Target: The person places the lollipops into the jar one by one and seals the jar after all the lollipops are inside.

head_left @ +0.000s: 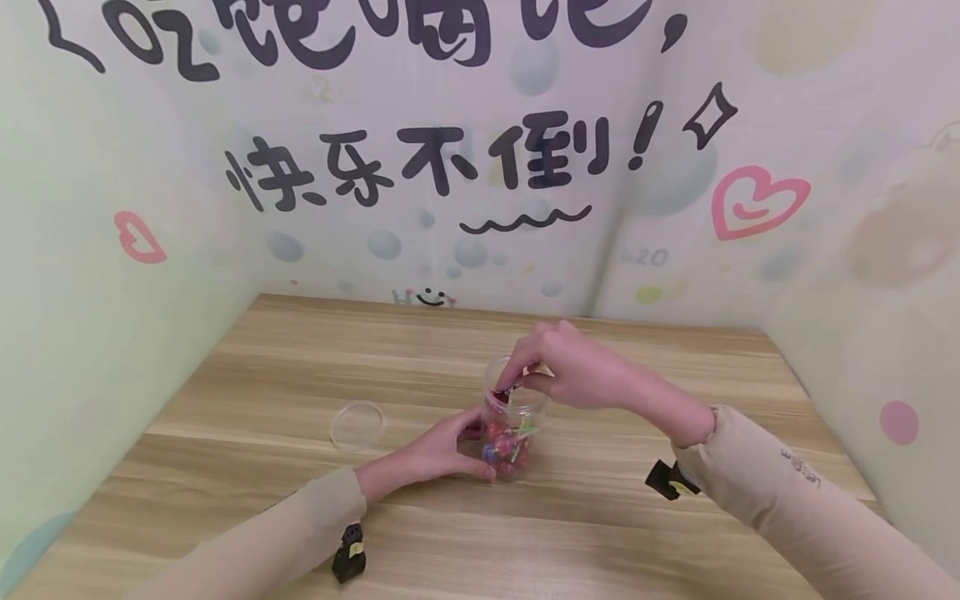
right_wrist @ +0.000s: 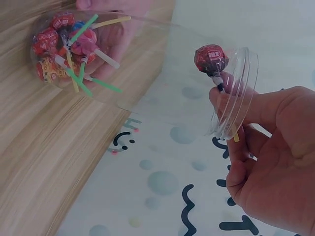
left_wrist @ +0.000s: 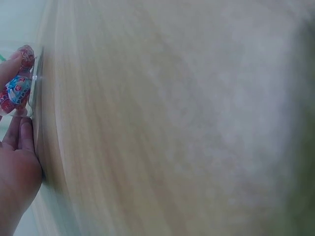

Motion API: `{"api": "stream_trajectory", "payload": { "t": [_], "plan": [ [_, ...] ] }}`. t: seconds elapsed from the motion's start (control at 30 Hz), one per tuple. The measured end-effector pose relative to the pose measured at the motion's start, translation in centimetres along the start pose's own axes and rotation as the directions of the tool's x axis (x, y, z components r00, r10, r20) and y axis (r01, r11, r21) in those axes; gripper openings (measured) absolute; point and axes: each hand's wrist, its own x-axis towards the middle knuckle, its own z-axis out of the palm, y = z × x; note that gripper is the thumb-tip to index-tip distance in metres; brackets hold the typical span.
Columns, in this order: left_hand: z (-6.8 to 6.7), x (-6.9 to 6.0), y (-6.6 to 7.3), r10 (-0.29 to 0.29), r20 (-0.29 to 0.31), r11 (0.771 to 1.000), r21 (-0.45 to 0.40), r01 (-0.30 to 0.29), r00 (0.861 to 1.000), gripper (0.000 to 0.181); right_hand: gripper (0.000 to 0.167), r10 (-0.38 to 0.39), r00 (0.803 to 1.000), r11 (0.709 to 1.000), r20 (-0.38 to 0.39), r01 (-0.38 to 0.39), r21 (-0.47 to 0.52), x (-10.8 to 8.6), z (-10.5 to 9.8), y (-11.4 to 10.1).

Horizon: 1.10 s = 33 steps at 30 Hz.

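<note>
We saw the right hand [head_left: 566, 367] pinching a red-wrapped lollipop [right_wrist: 210, 59] inside a clear jar [head_left: 529, 409], which the left hand [head_left: 442, 450] gripped lower down, around other lollipops [right_wrist: 85, 42].

Looks like a small, brightly decorated nook, perhaps the corner of an eatery or a dressed-up booth; hard to say which. Has a wood-grain worktop [head_left: 450, 542] meeting a pale back wall [head_left: 360, 275], hemmed in by a left wall [head_left: 97, 333] and a right wall [head_left: 832, 333]. Carries on the back wall big dark Chinese lettering [head_left: 439, 162] about eating, drinking and being happy, cut off along the top, above a wavy line [head_left: 525, 221]. Shows pink hearts [head_left: 752, 212] too, a smiley [head_left: 431, 300] low down near the worktop's edge, and soft blue dots [head_left: 471, 252] scattered like bubbles.
</note>
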Motion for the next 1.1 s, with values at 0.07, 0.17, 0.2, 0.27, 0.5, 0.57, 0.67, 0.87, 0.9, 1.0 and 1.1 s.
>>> {"api": "stream_trajectory", "payload": {
  "t": [0.07,0.17,0.2,0.27,0.5,0.57,0.67,0.87,0.9,1.0,1.1],
  "plan": [
    [-0.05,-0.02,0.07,-0.007,0.003,1.0,-0.005,0.007,1.0,0.064,0.023,0.004,1.0,1.0,0.004,-0.004,-0.003,0.05,-0.01,-0.04],
    [-0.06,-0.03,0.1,-0.012,0.008,1.0,-0.012,0.012,1.0,0.066,0.024,0.008,1.0,1.0,0.009,-0.008,-0.007,0.07,-0.01,-0.1],
    [-0.05,-0.02,0.11,-0.017,0.009,1.0,-0.018,0.017,1.0,0.067,0.024,0.01,1.0,1.0,0.01,-0.009,-0.009,0.06,-0.02,-0.14],
    [-0.03,-0.04,0.1,-0.011,0.009,1.0,-0.014,0.012,1.0,0.067,0.024,0.01,1.0,1.0,0.011,-0.009,-0.016,0.04,-0.01,-0.15],
    [0.0,0.02,-0.07,0.006,0.01,1.0,-0.012,-0.005,1.0,0.069,0.023,0.041,0.999,0.999,0.023,-0.04,-0.019,0.06,0.04,-0.14],
    [-0.04,0.06,-0.08,-0.004,0.011,1.0,-0.019,0.004,1.0,0.069,0.023,0.042,0.999,0.999,0.019,-0.042,-0.017,0.09,0.05,-0.15],
    [-0.11,0.11,-0.12,-0.003,0.009,1.0,-0.015,0.003,1.0,0.069,0.021,0.04,0.999,0.999,0.01,-0.04,-0.016,0.09,0.07,-0.15],
    [-0.12,0.07,-0.05,-0.001,0.009,1.0,-0.016,0.001,1.0,0.068,0.021,0.039,0.999,0.999,0.008,-0.039,-0.019,0.07,0.06,-0.18],
    [-0.12,0.04,-0.04,-0.002,0.01,1.0,-0.018,0.002,1.0,0.068,0.021,0.038,0.999,0.999,0.005,-0.037,-0.016,0.05,0.05,-0.17],
    [-0.13,0.01,-0.07,0.003,0.015,1.0,-0.024,-0.003,1.0,0.068,0.023,0.041,0.999,0.999,0.003,-0.041,-0.003,-0.05,-0.03,-0.21],
    [-0.13,0.02,-0.16,0.002,0.018,1.0,-0.025,-0.002,1.0,0.068,0.028,0.053,0.999,0.999,0.002,-0.053,0.002,-0.21,-0.09,-0.27]
  ]
}}
